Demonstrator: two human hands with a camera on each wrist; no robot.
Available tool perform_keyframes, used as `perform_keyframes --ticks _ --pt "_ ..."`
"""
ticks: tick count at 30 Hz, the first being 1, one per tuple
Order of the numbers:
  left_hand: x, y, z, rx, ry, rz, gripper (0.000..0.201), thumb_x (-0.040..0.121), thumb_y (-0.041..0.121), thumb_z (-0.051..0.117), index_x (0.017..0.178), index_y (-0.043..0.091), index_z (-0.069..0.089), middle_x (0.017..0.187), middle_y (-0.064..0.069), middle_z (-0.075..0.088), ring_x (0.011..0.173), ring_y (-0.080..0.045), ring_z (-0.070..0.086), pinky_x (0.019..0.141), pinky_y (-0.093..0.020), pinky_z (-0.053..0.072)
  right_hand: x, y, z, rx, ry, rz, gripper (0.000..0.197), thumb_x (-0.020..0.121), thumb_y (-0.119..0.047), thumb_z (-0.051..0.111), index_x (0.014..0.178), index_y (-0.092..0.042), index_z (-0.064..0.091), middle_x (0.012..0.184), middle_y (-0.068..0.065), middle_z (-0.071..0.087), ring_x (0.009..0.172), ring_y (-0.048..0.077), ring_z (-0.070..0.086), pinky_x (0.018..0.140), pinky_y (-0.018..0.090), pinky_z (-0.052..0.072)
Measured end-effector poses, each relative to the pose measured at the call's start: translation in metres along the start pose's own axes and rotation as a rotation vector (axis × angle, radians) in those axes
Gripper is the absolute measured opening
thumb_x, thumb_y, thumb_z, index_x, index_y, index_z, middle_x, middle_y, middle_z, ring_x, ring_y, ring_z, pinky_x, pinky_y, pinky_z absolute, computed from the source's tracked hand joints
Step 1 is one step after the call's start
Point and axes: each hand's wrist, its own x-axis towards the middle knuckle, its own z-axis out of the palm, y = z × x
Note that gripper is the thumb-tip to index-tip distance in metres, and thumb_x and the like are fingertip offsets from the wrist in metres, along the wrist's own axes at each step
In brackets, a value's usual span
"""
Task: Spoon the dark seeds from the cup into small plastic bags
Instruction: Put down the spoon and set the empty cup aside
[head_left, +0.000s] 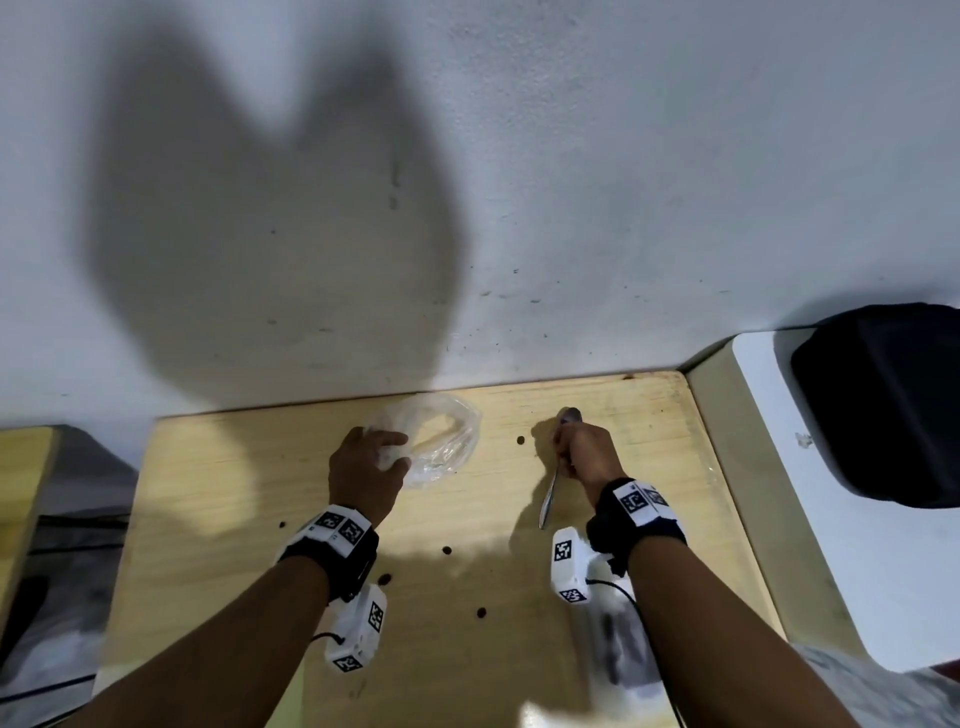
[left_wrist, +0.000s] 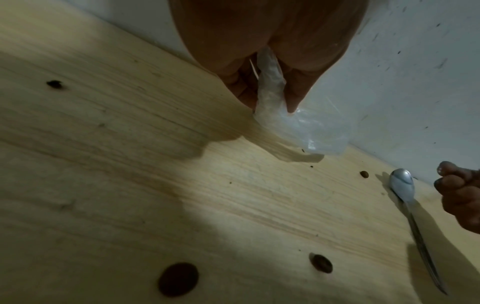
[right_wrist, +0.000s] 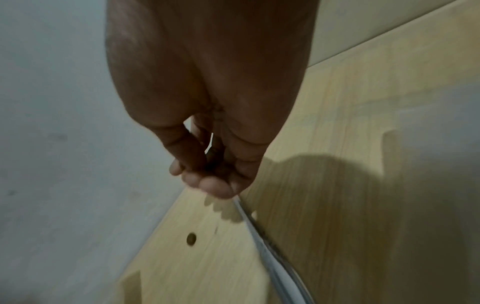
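Observation:
A crumpled clear plastic bag (head_left: 441, 441) lies at the back of the wooden table (head_left: 234, 493), by the wall. My left hand (head_left: 369, 462) pinches its near edge; the left wrist view shows the bag (left_wrist: 293, 127) drawn up between thumb and fingers (left_wrist: 296, 90). My right hand (head_left: 582, 452) grips a metal spoon (head_left: 549, 493) near its neck, bowl (head_left: 569, 415) pointing at the wall and low over the table. The spoon handle (right_wrist: 262, 246) comes out under the curled right fingers (right_wrist: 207, 183). A blurred pale container (head_left: 618, 649) with something dark inside sits under my right forearm.
Dark round spots (head_left: 445, 550) dot the tabletop (left_wrist: 103, 185), one spot (left_wrist: 364, 174) between bag and spoon bowl (left_wrist: 401, 182). A grey wall (head_left: 571, 208) rises right behind the table. A black bag (head_left: 883, 405) rests on a white surface at the right.

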Motion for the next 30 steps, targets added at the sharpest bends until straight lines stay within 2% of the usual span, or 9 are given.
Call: perform_keyframes --ticks 5,9,12,15,18,20,23,26,30 --pt "0.000 -0.006 -0.008 0.004 0.004 -0.021 0.022 0.074 0.017 0.077 0.094 0.024 0.074 0.107 -0.004 0.062 0.100 -0.024 0.062 0.088 -0.029 0.049 -0.004 0.002 0.028 -0.353 0.027 -0.167 0.021 0.079 -0.017 0.065 0.097 -0.007 0.067 0.078 -0.005 0.062 0.075 0.014 0.058 0.063 0.016 0.041" --pt "0.000 -0.011 -0.012 -0.038 0.010 -0.003 0.021 0.074 0.014 0.076 0.092 0.023 0.074 0.105 -0.002 0.061 0.096 -0.023 0.061 0.085 -0.029 0.048 -0.012 0.005 0.041 -0.263 0.091 -0.232 0.024 0.080 0.002 0.064 0.104 0.002 0.060 0.088 0.021 0.066 0.072 0.019 0.064 0.047 0.000 0.037" --pt "0.000 -0.013 -0.014 -0.069 0.003 -0.014 0.020 0.075 0.014 0.075 0.091 0.025 0.073 0.104 0.000 0.060 0.093 -0.021 0.061 0.083 -0.025 0.046 -0.015 0.003 0.043 -0.240 0.107 -0.249 0.021 0.086 0.008 0.052 0.106 0.011 0.058 0.101 0.029 0.063 0.057 0.009 0.053 0.042 0.001 0.036" --pt "0.000 -0.015 -0.016 -0.060 -0.010 -0.009 0.021 0.075 0.015 0.076 0.093 0.025 0.073 0.104 0.000 0.060 0.094 -0.021 0.061 0.087 -0.030 0.050 -0.017 0.000 0.041 -0.306 0.108 -0.264 0.016 0.090 0.005 0.052 0.101 0.009 0.062 0.091 0.021 0.066 0.057 0.006 0.053 0.042 0.001 0.035" --pt "0.000 -0.015 -0.017 -0.062 -0.022 -0.016 0.021 0.075 0.016 0.076 0.094 0.025 0.073 0.104 0.001 0.059 0.095 -0.020 0.061 0.087 -0.032 0.050 -0.011 0.004 0.043 -0.428 0.052 -0.253 0.009 0.091 -0.008 0.057 0.096 -0.008 0.064 0.080 -0.006 0.063 0.086 0.018 0.067 0.065 0.008 0.043" --pt "0.000 -0.016 -0.019 -0.061 -0.020 -0.015 0.021 0.075 0.016 0.076 0.093 0.026 0.073 0.104 0.001 0.059 0.093 -0.020 0.061 0.086 -0.032 0.051 -0.009 0.005 0.045 -0.531 0.023 -0.239 0.007 0.092 -0.018 0.053 0.094 -0.018 0.061 0.082 -0.007 0.064 0.091 0.019 0.066 0.078 0.022 0.046" --pt "0.000 -0.016 -0.022 -0.058 -0.015 -0.011 0.021 0.075 0.016 0.076 0.093 0.026 0.073 0.105 0.000 0.060 0.094 -0.021 0.061 0.088 -0.035 0.052 -0.013 0.001 0.046 -0.619 0.050 -0.282 0.015 0.097 -0.024 0.047 0.088 -0.015 0.056 0.079 -0.001 0.060 0.082 0.019 0.058 0.076 0.026 0.042" --pt "-0.002 -0.020 -0.025 -0.053 -0.009 -0.018 0.022 0.074 0.018 0.077 0.093 0.028 0.073 0.108 0.001 0.060 0.099 -0.024 0.061 0.092 -0.038 0.051 -0.015 0.002 0.040 -0.412 0.026 -0.200 0.024 0.097 -0.025 0.046 0.089 -0.009 0.062 0.078 0.003 0.058 0.080 0.023 0.054 0.074 0.030 0.040" --pt "-0.002 -0.020 -0.029 -0.043 0.006 -0.009 0.022 0.073 0.019 0.077 0.093 0.027 0.073 0.107 -0.002 0.061 0.100 -0.026 0.061 0.091 -0.038 0.051 -0.023 0.013 0.033 0.346 -0.129 0.052 0.016 0.083 -0.012 0.041 0.070 -0.013 0.049 0.060 0.004 0.043 0.051 0.018 0.034 0.049 0.027 0.028"
